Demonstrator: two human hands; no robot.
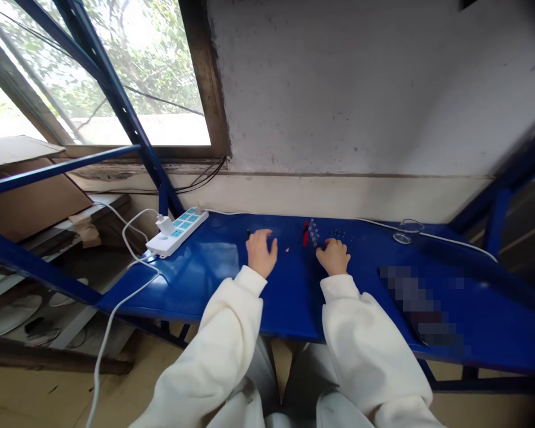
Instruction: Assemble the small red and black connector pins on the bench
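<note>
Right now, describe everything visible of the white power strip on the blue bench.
The power strip is a long white plastic bar with a row of teal socket faces, lying flat and skewed at the left end of the blue bench. A white plug block sits in its nearer end; a white cable hangs off the bench edge toward the floor. The left hand lies apart, to its right.

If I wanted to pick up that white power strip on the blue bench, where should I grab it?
Probably from above, pinching the power strip across its two long sides around the middle. It lies flat and is narrow enough there, while the white charger plugged into it takes up the nearer end.
</note>
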